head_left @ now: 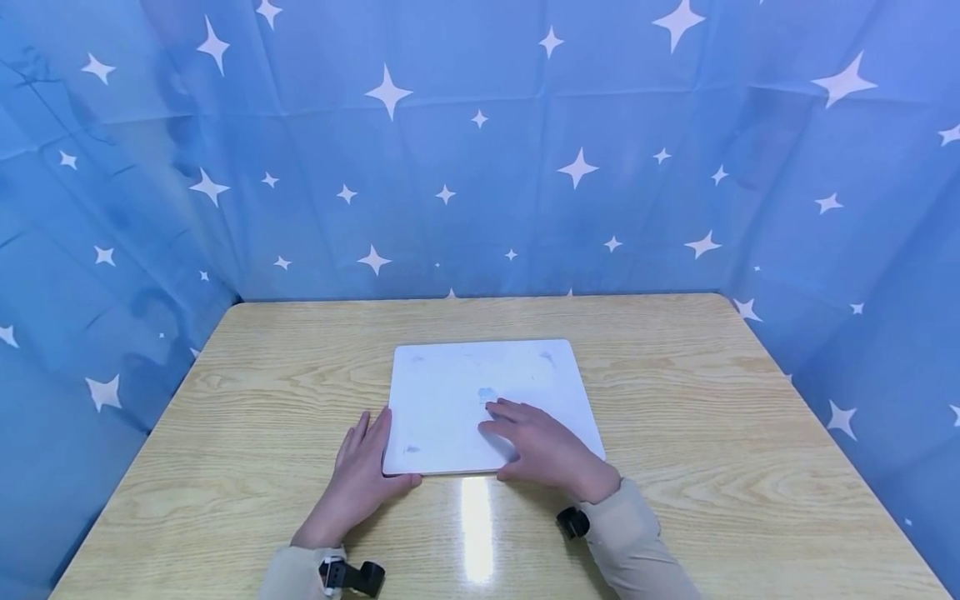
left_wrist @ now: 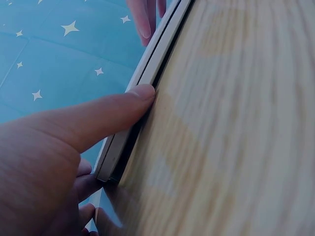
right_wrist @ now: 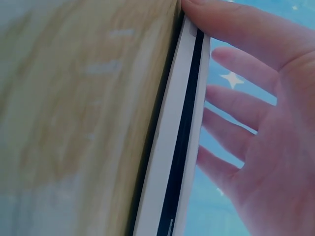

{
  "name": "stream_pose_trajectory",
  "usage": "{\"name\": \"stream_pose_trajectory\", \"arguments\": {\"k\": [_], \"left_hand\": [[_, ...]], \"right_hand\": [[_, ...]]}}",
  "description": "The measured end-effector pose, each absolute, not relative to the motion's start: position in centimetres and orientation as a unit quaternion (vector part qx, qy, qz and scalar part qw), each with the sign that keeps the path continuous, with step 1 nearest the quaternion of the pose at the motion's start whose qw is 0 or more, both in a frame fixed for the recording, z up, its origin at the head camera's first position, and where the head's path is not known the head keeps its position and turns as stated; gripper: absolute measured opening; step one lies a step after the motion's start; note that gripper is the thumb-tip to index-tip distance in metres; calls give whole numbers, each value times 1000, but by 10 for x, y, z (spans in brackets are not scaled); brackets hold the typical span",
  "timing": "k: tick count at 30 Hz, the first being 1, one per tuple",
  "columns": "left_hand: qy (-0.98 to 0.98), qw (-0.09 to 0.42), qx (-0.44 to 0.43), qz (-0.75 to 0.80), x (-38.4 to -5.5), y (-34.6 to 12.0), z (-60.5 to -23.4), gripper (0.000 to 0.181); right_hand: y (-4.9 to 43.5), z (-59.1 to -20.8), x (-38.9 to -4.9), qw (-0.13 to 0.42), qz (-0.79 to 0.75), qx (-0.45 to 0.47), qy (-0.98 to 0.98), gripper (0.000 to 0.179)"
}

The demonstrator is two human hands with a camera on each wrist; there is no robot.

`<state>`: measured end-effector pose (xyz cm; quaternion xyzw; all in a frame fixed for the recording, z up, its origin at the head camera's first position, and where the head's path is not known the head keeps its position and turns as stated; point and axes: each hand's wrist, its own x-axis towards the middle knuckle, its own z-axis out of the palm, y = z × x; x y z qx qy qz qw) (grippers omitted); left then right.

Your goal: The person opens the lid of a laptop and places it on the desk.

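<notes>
A white laptop [head_left: 442,417] lies on the wooden table, its lid down or nearly down, with a small grey-blue mark near the middle. My left hand [head_left: 362,477] holds the near left corner, thumb along the front edge and fingers by the left side. The left wrist view shows that thumb pressing the laptop's edge [left_wrist: 161,51], where a thin dark line parts two layers. Over the lid's near right part is my right hand [head_left: 546,446], fingers spread and its thumb at the front edge. In the right wrist view a dark band separates the lid from the base [right_wrist: 168,132].
The wooden table [head_left: 292,367] extends around the laptop on all sides. A bright light reflection [head_left: 477,529] shows on its near part. Behind and beside the table hangs a blue curtain [head_left: 465,158] with white stars.
</notes>
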<state>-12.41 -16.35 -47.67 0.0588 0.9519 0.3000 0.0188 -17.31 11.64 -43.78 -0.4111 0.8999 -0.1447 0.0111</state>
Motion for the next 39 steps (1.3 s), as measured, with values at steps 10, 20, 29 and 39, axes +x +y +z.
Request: {"name": "stream_pose_trajectory", "arguments": {"k": [10, 20, 29, 39], "left_hand": [[952, 8, 65, 300, -125, -163, -476, 109], [952, -1, 58, 299, -124, -163, -474, 113], [952, -7, 57, 301, -125, -163, -475, 113], [950, -12, 61, 307, -125, -162, -480, 110]], "right_hand": [[118, -432, -173, 13, -157, -409, 899, 57], [118, -433, -174, -4, -146, -422, 895, 51], [119, -433, -175, -11, -148, -425, 893, 50], [122, -428, -172, 11, -155, -412, 898, 47]]}}
